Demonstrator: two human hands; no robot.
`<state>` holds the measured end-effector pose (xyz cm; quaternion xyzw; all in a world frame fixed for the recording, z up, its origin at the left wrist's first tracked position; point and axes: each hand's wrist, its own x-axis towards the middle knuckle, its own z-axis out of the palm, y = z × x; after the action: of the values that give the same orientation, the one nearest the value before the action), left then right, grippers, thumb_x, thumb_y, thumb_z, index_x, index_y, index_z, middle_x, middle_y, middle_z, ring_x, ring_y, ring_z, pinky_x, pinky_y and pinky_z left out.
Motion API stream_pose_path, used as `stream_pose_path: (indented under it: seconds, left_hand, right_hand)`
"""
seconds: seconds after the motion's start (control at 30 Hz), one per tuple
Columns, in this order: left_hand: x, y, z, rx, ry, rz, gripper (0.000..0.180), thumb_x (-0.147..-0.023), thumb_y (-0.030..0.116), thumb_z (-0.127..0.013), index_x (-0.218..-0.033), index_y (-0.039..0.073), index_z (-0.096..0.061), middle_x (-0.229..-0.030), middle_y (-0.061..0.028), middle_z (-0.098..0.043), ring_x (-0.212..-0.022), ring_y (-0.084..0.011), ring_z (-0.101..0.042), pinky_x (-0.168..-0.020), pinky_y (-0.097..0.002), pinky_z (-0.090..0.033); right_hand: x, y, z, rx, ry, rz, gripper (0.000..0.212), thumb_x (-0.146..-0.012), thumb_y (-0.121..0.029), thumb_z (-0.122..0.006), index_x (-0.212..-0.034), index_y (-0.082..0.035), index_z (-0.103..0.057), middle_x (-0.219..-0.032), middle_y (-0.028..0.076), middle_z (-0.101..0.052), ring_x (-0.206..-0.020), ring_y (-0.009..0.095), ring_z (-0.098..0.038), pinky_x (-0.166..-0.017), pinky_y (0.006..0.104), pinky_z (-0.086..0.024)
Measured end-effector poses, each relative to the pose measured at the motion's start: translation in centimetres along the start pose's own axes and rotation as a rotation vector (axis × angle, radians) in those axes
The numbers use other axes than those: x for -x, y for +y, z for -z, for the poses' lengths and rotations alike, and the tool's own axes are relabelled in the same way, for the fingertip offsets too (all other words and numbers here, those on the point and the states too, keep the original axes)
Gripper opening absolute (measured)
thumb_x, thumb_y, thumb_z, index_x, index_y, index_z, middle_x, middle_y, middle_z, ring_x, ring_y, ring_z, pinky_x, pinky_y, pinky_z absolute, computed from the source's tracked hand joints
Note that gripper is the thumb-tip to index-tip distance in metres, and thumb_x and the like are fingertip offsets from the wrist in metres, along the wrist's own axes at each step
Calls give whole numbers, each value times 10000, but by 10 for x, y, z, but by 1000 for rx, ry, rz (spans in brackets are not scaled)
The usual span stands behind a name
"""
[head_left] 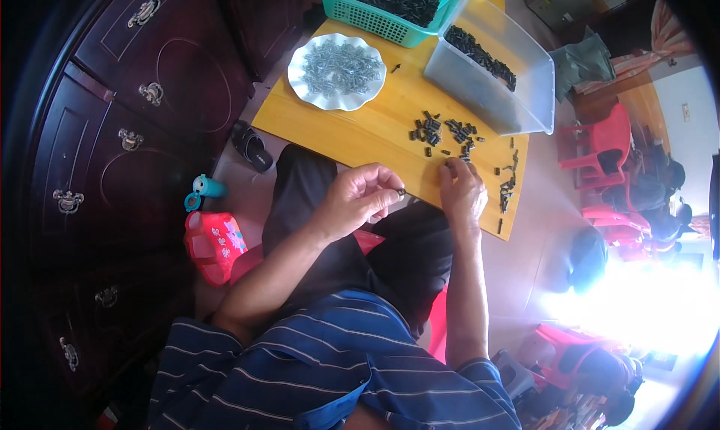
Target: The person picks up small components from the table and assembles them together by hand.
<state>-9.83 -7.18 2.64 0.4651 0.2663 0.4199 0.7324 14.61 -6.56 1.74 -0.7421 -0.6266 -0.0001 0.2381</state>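
Observation:
My left hand is held just off the table's near edge, thumb and forefinger pinching a small dark part. At the table edge, the fingers of my right hand are drawn together and pointing down beside a loose pile of small black parts; what lies under its fingertips is mostly hidden. A second cluster of black parts lies just beyond that hand. To its right, more black pieces form a strip along the table's right side.
On the yellow wooden table stand a white scalloped plate of thin clear pieces, a green basket and a translucent bin, both holding black parts. Dark cabinets line the left; a red bag sits on the floor.

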Motion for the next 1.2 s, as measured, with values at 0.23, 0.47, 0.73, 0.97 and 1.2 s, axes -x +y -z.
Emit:
stream_pose_path:
  seconds: [0.23,0.47,0.73,0.97,1.2]
  left_hand:
    - [-1,-3,-3,20,7,-4,79,-979,14,-659,-1057,11,-647,-828,-22,-659,-677,-53,-594,-593,-195,-471]
    - [-1,-5,-3,45,35,-7,80,-977,7,-657,-1055,10,-640,-790,9,-612,-638,-35,-562,-520,-181,-432]
    - [0,-8,-2,-85,38,-48,92,-978,12,-651,-1060,-12,-687,-797,6,-654,-661,-27,-577,-571,-191,-452]
    - [1,-8,-6,-183,76,-95,94,-972,20,-661,-1048,-26,-692,-709,12,-619,-582,-21,-536,-490,-195,-399]
    - [2,-9,-6,-221,87,-109,92,-969,21,-664,-1044,-24,-694,-704,8,-622,-585,-25,-541,-490,-198,-401]
  right_hand:
    - [1,4,-4,-30,0,19,126,-892,-177,-704,-981,-91,-678,-907,126,-709,-795,363,-703,-702,472,-558]
    - [20,-20,15,-685,-215,-202,170,-910,-117,-745,-1047,-51,-667,-868,45,-714,-728,134,-662,-683,284,-531]
    - [41,-52,40,-1219,-363,-236,71,-971,-49,-690,-1031,-20,-665,-921,0,-694,-779,59,-602,-726,210,-502]
    - [48,-50,37,-1233,-381,-203,70,-963,-13,-691,-1030,-17,-671,-886,-12,-687,-773,44,-594,-712,199,-485]
    - [52,-55,40,-992,-283,-132,44,-939,-28,-728,-967,-11,-699,-797,-25,-692,-716,32,-606,-684,202,-489]
